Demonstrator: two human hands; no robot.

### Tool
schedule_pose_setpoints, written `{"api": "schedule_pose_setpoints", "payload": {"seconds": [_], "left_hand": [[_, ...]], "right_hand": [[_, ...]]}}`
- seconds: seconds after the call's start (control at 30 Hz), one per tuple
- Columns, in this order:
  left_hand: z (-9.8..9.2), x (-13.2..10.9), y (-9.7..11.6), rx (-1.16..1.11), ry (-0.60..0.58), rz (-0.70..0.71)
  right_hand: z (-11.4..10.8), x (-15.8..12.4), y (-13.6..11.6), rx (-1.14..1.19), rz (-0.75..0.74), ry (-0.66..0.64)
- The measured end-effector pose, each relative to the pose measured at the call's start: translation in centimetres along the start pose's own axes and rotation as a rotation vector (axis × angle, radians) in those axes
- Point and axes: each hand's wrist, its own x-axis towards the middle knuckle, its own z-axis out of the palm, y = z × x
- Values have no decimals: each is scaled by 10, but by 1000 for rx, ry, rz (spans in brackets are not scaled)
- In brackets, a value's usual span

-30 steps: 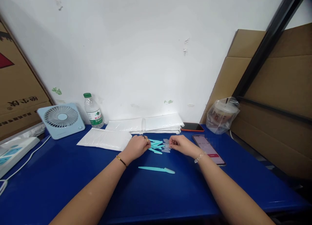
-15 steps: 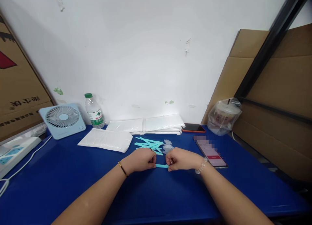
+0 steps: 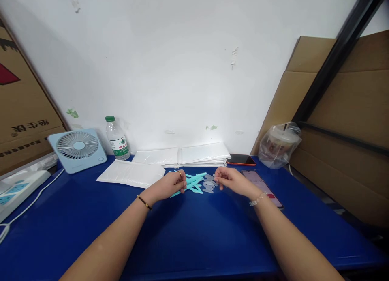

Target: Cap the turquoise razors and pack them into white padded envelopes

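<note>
My left hand (image 3: 174,184) is closed in a pinch on a slim teal eyebrow razor (image 3: 199,176), which points right and slightly upward. Below and behind it, a loose pile of teal razors (image 3: 194,187) lies on the blue table, partly hidden by that hand. Just right of the pile are several small translucent covers (image 3: 208,185). My right hand (image 3: 228,179) hovers at their right side, thumb and fingertips pinched together. A small translucent cover (image 3: 214,177) appears to be at its fingertips, mostly hidden.
White padded mailers (image 3: 130,173) lie along the wall. Behind them stands a water bottle (image 3: 117,139), beside a blue fan (image 3: 78,149). Two phones, one dark (image 3: 241,159) and one lit (image 3: 261,187), lie right, near a bagged drink cup (image 3: 279,145). A power strip (image 3: 18,191) sits left.
Both hands have moved away from the table's front and apart. The razor, earlier stretched between both hands, is now in the left alone; my right hand has shifted to the translucent covers.
</note>
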Motion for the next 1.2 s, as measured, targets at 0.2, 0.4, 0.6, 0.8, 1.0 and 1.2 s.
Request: {"api": "schedule_pose_setpoints", "payload": {"seconds": [0.2, 0.4, 0.6, 0.8, 1.0, 1.2], "left_hand": [[6, 3, 6, -58, 150, 15], [8, 5, 6, 34, 187, 74], [11, 7, 3, 140, 196, 116], [12, 5, 8, 169, 175, 117], [16, 5, 11, 183, 170, 135], [20, 3, 14, 176, 84, 158]], "right_hand": [[9, 7, 3, 127, -26, 234], [19, 13, 6, 526, -3, 249], [22, 12, 5, 621, -43, 247], [27, 11, 0, 607, -39, 195], [36, 11, -9, 624, -36, 129], [31, 8, -8, 375, 20, -13]]}}
